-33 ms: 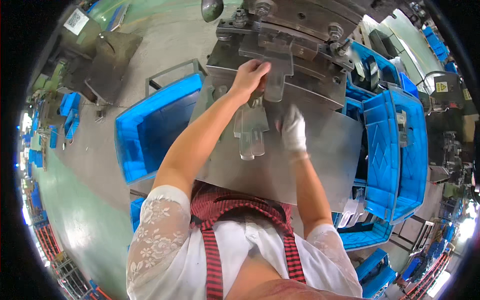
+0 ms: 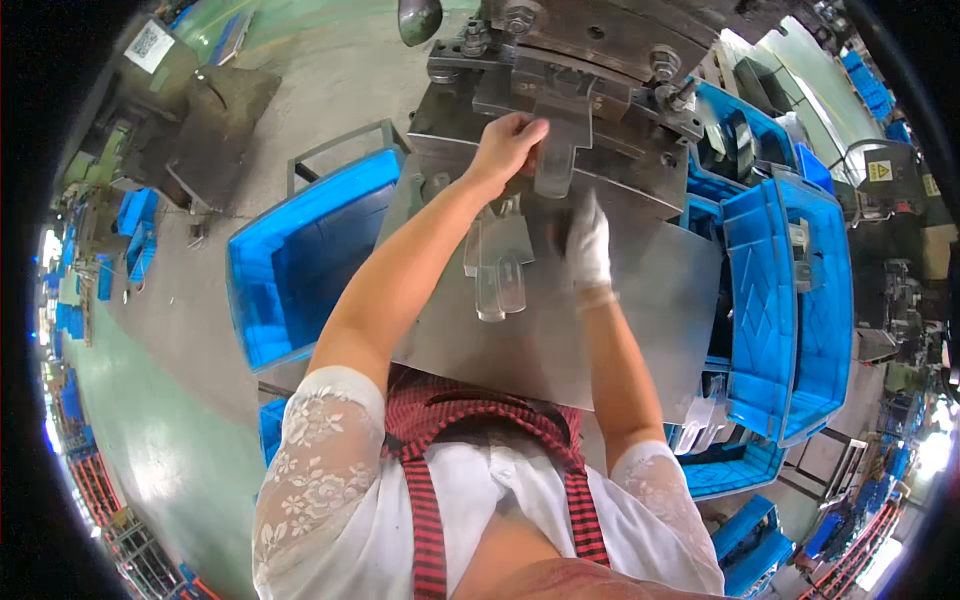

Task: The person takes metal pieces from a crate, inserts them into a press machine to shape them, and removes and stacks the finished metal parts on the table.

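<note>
My bare left hand is closed, thumb and fingers pinching the left edge of a flat, stepped sheet-metal part. The far end of that part lies at the die of a press, and its narrow rounded tab points back toward me. In a white glove, my right hand hovers just nearer than the tab, apart from it; motion smears its fingers. Several similar sheet-metal parts lie overlapping on the steel table, left of my right hand.
An open blue bin stands left of the table. More blue bins line the right side, one below holding metal parts. Heavy bolts and the press body close off the far side.
My right hand has moved slightly away from me, its fingers now pointing forward. The part in my left hand has shifted a little farther toward the die and right.
</note>
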Demonstrator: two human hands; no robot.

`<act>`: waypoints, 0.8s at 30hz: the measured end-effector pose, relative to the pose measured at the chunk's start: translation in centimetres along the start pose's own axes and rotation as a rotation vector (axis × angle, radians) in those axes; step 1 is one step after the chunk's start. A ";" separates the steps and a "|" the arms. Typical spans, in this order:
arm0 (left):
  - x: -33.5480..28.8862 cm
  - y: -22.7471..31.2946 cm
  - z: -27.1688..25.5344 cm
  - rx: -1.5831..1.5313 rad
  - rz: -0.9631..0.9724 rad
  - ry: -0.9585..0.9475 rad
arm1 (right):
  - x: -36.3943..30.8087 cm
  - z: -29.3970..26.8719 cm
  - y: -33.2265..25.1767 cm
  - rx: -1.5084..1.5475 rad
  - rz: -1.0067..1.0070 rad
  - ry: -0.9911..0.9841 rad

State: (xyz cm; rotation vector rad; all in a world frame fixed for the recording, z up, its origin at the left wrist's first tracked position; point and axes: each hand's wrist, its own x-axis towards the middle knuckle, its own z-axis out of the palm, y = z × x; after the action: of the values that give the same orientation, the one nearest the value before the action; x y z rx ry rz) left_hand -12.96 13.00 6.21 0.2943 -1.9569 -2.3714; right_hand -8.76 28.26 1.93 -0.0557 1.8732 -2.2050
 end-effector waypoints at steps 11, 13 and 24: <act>0.1 -2.0 -7.7 1.114 0.324 0.323 | 8.6 4.4 -2.2 0.130 -0.116 0.230; -4.4 -5.3 -11.2 1.465 0.272 0.393 | 8.6 4.3 -2.4 0.091 -0.117 0.211; -9.3 -4.5 -16.7 0.620 -0.469 0.317 | 8.1 3.5 -2.5 -0.084 -0.158 0.122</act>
State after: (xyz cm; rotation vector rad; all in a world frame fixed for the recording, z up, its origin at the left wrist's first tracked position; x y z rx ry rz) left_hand -0.53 -0.72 -0.16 1.1840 -2.5989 -1.6636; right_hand -16.38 23.51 3.92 -0.0900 2.0937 -2.2774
